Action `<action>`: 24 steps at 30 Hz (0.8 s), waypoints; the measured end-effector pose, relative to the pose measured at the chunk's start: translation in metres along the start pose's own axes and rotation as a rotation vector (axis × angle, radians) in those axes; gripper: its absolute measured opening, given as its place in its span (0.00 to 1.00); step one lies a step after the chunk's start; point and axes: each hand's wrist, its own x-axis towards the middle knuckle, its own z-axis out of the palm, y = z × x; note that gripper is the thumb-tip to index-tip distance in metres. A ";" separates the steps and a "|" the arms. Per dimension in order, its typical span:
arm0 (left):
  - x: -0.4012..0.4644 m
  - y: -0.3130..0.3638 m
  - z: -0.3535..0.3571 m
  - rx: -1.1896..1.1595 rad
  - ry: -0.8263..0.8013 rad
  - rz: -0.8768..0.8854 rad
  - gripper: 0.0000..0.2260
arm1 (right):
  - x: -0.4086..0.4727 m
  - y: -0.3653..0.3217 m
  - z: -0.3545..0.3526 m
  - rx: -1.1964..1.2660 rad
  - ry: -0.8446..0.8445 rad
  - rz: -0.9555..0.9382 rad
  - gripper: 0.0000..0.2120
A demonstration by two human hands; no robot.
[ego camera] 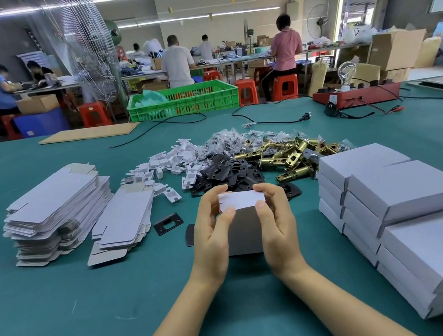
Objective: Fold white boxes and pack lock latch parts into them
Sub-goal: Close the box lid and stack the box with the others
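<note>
My left hand [211, 231] and my right hand [277, 222] grip a white box [243, 222] between them above the green table, thumbs pressed near its top flap. Beyond the box lies a heap of black strike plates [223, 171], brass latch bolts [289, 156], small white folded inserts [169, 164] and bagged screws [225, 140]. Flat unfolded box blanks [56, 206] are stacked at the left, with a smaller pile [126, 222] beside them. Closed white boxes [407, 216] are stacked at the right.
One loose black plate [168, 223] lies left of my hands and another [189, 235] sticks out behind my left hand. A green crate [183, 101], a cardboard sheet [89, 133], cables and a red test box with a bulb [357, 95] sit at the far edge. People work at benches behind.
</note>
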 end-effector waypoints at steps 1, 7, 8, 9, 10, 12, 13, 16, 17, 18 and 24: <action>0.000 0.001 0.000 0.030 -0.006 0.028 0.13 | -0.001 0.000 0.000 -0.033 0.006 -0.015 0.09; 0.000 -0.001 0.001 0.147 -0.002 0.079 0.11 | -0.001 -0.001 0.002 -0.081 0.023 -0.072 0.10; 0.001 -0.002 0.001 0.144 0.004 0.074 0.11 | -0.001 -0.001 0.003 -0.072 0.023 -0.069 0.10; 0.001 -0.001 0.001 0.140 0.009 0.073 0.11 | -0.001 -0.001 0.003 -0.066 0.025 -0.070 0.10; 0.002 -0.001 0.001 0.137 0.010 0.077 0.11 | -0.001 -0.001 0.004 -0.061 0.031 -0.073 0.10; 0.001 0.000 0.001 0.136 0.002 0.087 0.10 | 0.000 0.000 0.005 -0.039 0.048 -0.059 0.09; 0.002 0.000 0.000 0.134 -0.002 0.090 0.10 | 0.000 0.000 0.005 -0.020 0.053 -0.047 0.09; 0.004 -0.001 -0.002 0.106 -0.014 0.084 0.11 | 0.000 0.000 0.006 0.004 0.048 -0.041 0.09; 0.004 0.000 -0.003 0.098 -0.015 0.077 0.12 | 0.000 0.000 0.006 0.008 0.048 -0.040 0.09; 0.005 0.000 -0.003 0.092 -0.018 0.069 0.12 | 0.001 0.000 0.005 0.011 0.049 -0.041 0.09; 0.006 -0.005 -0.007 0.046 -0.066 -0.010 0.10 | 0.002 0.004 0.001 -0.025 0.030 -0.106 0.07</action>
